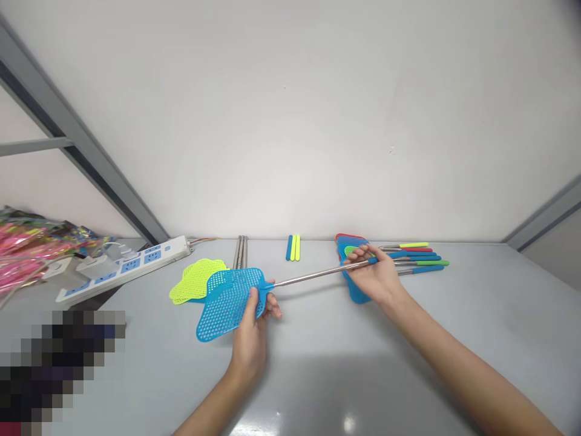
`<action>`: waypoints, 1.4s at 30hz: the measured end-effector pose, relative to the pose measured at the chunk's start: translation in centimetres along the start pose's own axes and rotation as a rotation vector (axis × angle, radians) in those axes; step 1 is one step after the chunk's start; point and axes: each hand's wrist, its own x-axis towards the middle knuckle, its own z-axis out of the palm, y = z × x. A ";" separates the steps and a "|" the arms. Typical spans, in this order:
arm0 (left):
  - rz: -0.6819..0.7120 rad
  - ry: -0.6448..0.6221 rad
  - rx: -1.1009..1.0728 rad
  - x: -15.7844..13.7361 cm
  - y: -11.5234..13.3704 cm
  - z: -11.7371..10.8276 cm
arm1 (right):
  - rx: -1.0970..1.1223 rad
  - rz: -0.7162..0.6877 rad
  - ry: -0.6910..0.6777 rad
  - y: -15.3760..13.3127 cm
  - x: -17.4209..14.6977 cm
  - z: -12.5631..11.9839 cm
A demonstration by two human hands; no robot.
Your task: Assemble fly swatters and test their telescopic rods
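A blue fly swatter (231, 304) with a metal rod is held across the table between both hands. My left hand (254, 327) is closed on the base of its perforated head, thumb on top. At the other end, my right hand (374, 272) is closed around the blue handle, with the rod running out past the fingers. Yellow swatter heads (193, 283) lie flat behind the blue head, with another blue one partly hidden beneath. Behind my right hand is a pile of assembled swatters (358, 293), their coloured handles (422, 263) pointing right.
Several metal rods (240, 248) lie near the wall. Beside them are one blue grip (289, 247) and two yellow grips (295, 247). A power strip (154, 257) with plugs and pink packages (31, 254) lie at left. Grey frame posts (91, 139) stand at the sides.
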 end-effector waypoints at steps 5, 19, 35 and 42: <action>-0.044 -0.035 -0.022 0.2 -0.2 0.0 | 0.017 -0.119 0.064 -2.9 0.2 0.6; -0.153 -0.204 -0.011 -0.5 -0.8 0.6 | -0.011 -0.208 0.103 -6.6 -0.7 1.3; -0.298 -0.220 -0.137 0.9 -1.3 -0.5 | -0.036 -0.267 0.167 -8.6 -0.8 1.3; -0.301 -0.132 -0.132 1.6 -1.4 -1.0 | -0.063 -0.173 0.185 -8.6 -0.6 1.4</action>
